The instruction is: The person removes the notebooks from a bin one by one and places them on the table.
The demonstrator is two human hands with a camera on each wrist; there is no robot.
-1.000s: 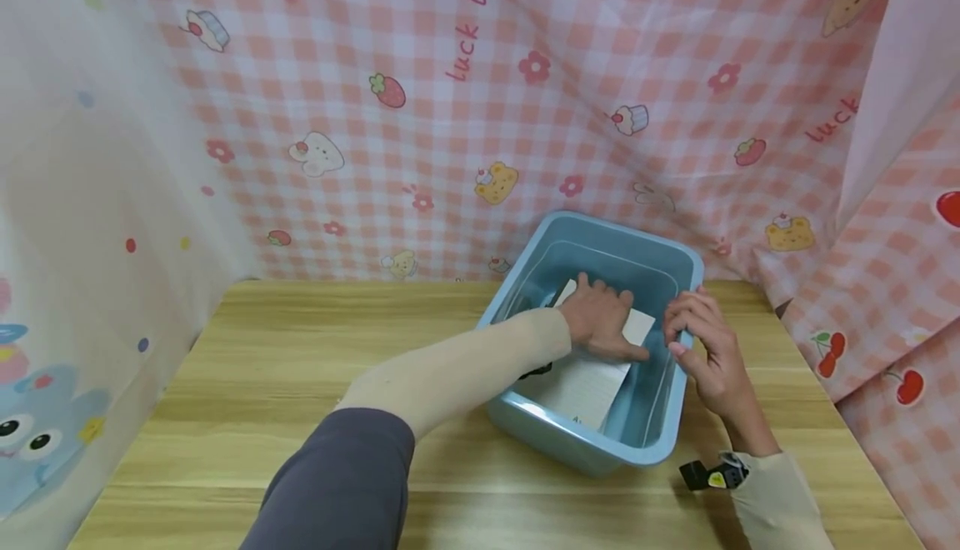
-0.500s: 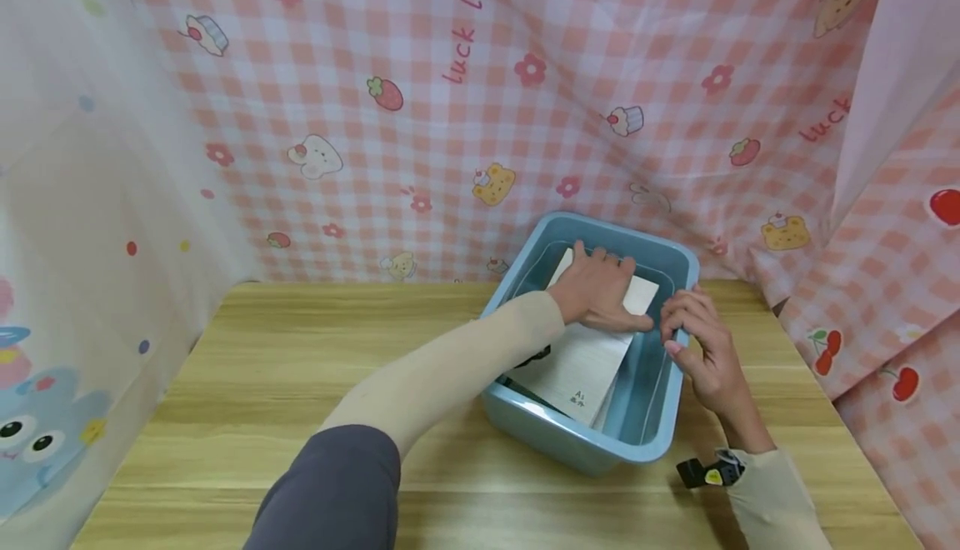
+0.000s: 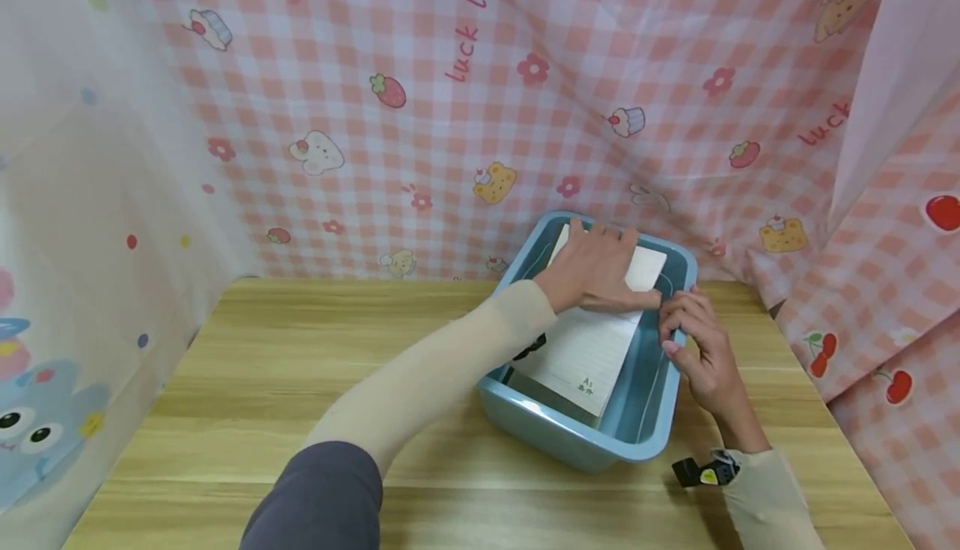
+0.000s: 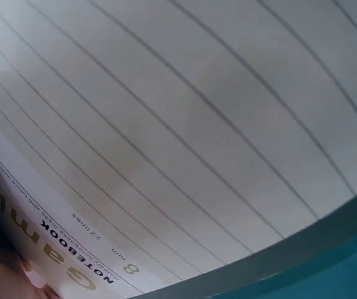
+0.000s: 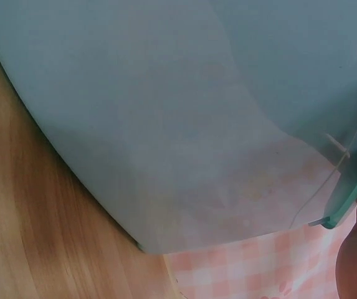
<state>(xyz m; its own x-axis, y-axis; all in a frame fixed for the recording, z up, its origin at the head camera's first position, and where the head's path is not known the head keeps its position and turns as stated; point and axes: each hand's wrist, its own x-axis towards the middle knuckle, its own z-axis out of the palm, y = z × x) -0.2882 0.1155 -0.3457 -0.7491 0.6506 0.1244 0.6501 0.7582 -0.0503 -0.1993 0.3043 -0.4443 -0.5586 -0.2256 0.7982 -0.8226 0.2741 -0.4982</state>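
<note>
A pale notebook [image 3: 581, 354] with lined print on its cover lies slantwise over the inside of a blue plastic bin [image 3: 570, 442]. My left hand [image 3: 600, 271] grips the notebook from above near its far end, thumb over the right edge and fingers toward the far edge. In the left wrist view the notebook cover [image 4: 184, 137] fills most of the picture, with printed lettering at lower left. My right hand [image 3: 701, 342] holds the right rim of the bin with curled fingers. The right wrist view shows the outer wall of the bin [image 5: 134, 124].
The bin stands on a wood-grain table [image 3: 300, 383], near its back edge. Behind it hangs a pink checked curtain [image 3: 420, 133], and a pale printed curtain [image 3: 142, 183] hangs at left. A small black device [image 3: 705, 472] is strapped to the right wrist.
My left hand and the notebook have moved up and away from me inside the bin, nearer the far rim. The right hand stays at the bin's right rim.
</note>
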